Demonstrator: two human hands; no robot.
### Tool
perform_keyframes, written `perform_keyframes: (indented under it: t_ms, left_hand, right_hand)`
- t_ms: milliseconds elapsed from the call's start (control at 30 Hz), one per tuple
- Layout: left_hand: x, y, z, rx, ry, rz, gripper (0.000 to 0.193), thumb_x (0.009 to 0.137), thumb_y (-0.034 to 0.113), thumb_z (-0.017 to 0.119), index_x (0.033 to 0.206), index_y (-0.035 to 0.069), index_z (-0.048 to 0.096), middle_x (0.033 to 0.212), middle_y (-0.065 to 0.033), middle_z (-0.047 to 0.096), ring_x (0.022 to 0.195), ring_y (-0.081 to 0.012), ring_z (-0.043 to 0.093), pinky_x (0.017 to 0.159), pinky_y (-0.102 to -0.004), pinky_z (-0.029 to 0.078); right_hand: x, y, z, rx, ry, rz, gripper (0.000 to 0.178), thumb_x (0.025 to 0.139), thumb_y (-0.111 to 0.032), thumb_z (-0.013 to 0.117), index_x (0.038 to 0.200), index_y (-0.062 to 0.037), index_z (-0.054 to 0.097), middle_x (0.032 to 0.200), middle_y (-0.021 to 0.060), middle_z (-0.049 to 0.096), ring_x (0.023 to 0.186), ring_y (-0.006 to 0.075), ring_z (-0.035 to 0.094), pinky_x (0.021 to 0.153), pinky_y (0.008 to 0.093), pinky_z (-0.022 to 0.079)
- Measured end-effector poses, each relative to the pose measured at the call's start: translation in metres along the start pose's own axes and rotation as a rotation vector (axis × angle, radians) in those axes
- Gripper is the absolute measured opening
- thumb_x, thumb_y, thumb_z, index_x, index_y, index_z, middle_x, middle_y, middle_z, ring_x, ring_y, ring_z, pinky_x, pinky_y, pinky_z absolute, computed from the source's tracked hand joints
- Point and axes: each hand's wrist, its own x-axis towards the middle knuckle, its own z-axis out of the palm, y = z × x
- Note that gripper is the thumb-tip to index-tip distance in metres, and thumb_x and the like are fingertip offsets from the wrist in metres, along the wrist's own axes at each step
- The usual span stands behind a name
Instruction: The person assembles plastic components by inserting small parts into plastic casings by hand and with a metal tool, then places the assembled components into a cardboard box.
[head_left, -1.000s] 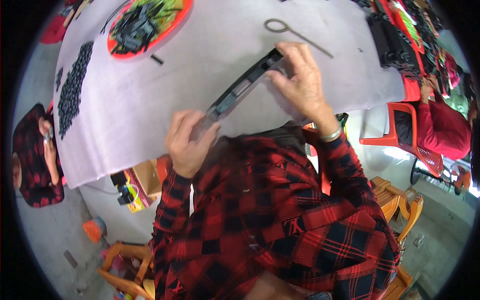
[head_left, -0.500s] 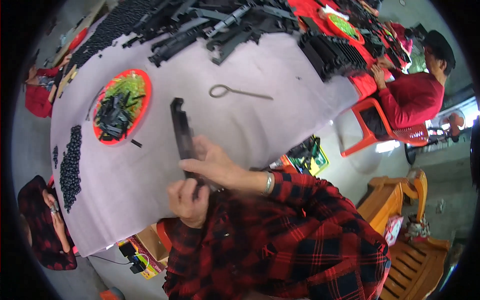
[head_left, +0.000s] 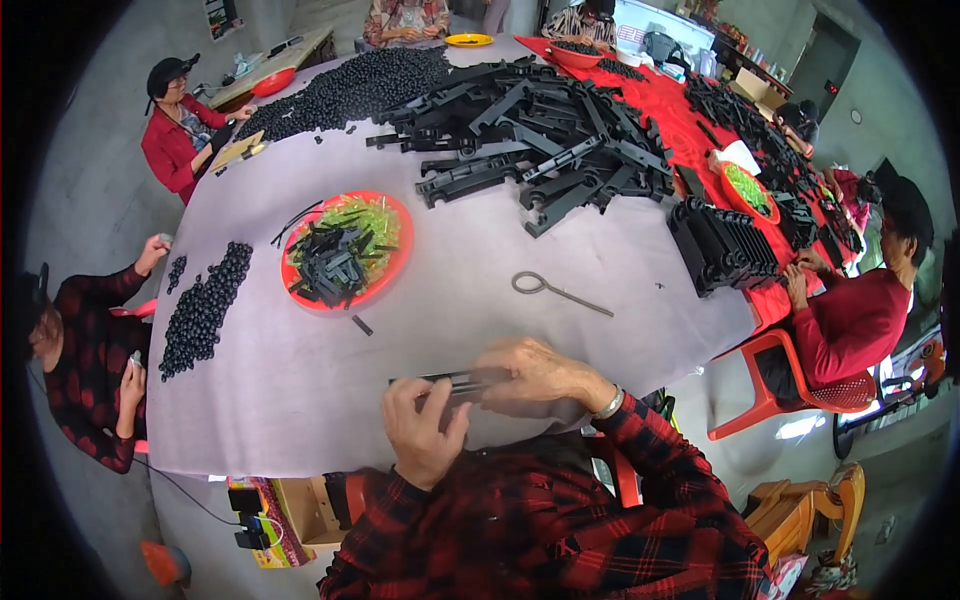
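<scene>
A long black plastic bar (head_left: 462, 384) lies level just above the near edge of the table, crosswise in front of me. My left hand (head_left: 428, 432) is closed round its left end. Over its right part is my right hand (head_left: 535, 372), somewhat smeared, with bent fingers gripping it; these fingers hide that end. Beyond my hands a metal rod with a ring at one end (head_left: 562, 293) rests on the cloth. To the left, a red oval tray (head_left: 408, 243) bears short black pieces (head_left: 335, 262) and clear yellow-green strips (head_left: 375, 222). One small black piece (head_left: 362, 325) lies beside it.
A big heap of black bars (head_left: 560, 130) covers the table's far side, near piled black beads (head_left: 350, 90). More beads (head_left: 205, 315) lie at the left. Stacked black bars (head_left: 722, 245) stand at the right, by a seated co-worker (head_left: 855, 320). Other people sit around the table.
The black bar has turned from pointing away from me to lying crosswise. My right hand has moved right along it, and my view has tipped up toward the far side.
</scene>
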Motion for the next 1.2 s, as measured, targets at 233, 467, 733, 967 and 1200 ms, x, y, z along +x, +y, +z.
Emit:
perform_keyframes:
  t_ms: [233, 467, 733, 967, 1200]
  left_hand:
    - [0.012, -0.017, 0.001, 0.127, -0.310, -0.116, 0.053, 0.068, 0.024, 0.085, 0.112, 0.006, 0.064, 0.114, -0.0130, 0.056, 0.113, -0.0339, 0.052, 0.101, -0.0522, 0.037]
    - [-0.006, -0.040, 0.013, 0.053, -0.334, -0.199, 0.041, 0.073, 0.022, 0.082, 0.106, 0.004, 0.066, 0.098, -0.0105, 0.059, 0.099, -0.0323, 0.055, 0.098, -0.0502, 0.037]
    - [-0.001, -0.048, 0.020, 0.048, -0.289, -0.147, 0.042, 0.073, 0.024, 0.080, 0.108, 0.003, 0.067, 0.097, -0.0118, 0.058, 0.099, -0.0338, 0.055, 0.093, -0.0472, 0.039]
    - [0.024, -0.048, 0.024, 0.032, -0.372, -0.147, 0.052, 0.071, 0.027, 0.081, 0.116, 0.006, 0.065, 0.106, -0.0102, 0.056, 0.107, -0.0311, 0.054, 0.099, -0.0478, 0.037]
    - [0.015, -0.054, 0.040, -0.077, -0.400, -0.064, 0.048, 0.069, 0.027, 0.084, 0.110, 0.010, 0.066, 0.103, -0.0072, 0.057, 0.106, -0.0273, 0.056, 0.102, -0.0486, 0.037]
  right_hand:
    - [0.000, 0.026, 0.002, -0.075, -0.039, -0.028, 0.037, 0.079, -0.028, 0.078, 0.109, -0.0065, 0.070, 0.095, 0.0135, 0.059, 0.084, 0.0340, 0.061, 0.075, 0.0442, 0.050]
    - [-0.004, 0.027, 0.013, -0.017, 0.070, -0.003, 0.034, 0.077, -0.023, 0.078, 0.104, -0.0052, 0.070, 0.092, 0.0128, 0.058, 0.083, 0.0332, 0.059, 0.073, 0.0443, 0.049]
    - [0.001, 0.040, 0.008, -0.046, 0.077, -0.017, 0.037, 0.072, -0.018, 0.083, 0.103, -0.0039, 0.068, 0.089, 0.0109, 0.057, 0.083, 0.0306, 0.059, 0.072, 0.0404, 0.049]
    - [0.000, 0.038, -0.014, 0.002, 0.163, 0.015, 0.032, 0.077, -0.010, 0.083, 0.104, -0.0021, 0.068, 0.094, 0.0037, 0.062, 0.085, 0.0176, 0.060, 0.076, 0.0333, 0.050]
    - [0.045, 0.026, -0.034, 0.258, 0.269, 0.136, 0.012, 0.093, -0.005, 0.070, 0.104, 0.0001, 0.070, 0.090, -0.0037, 0.065, 0.081, 0.0038, 0.056, 0.073, 0.0220, 0.048]
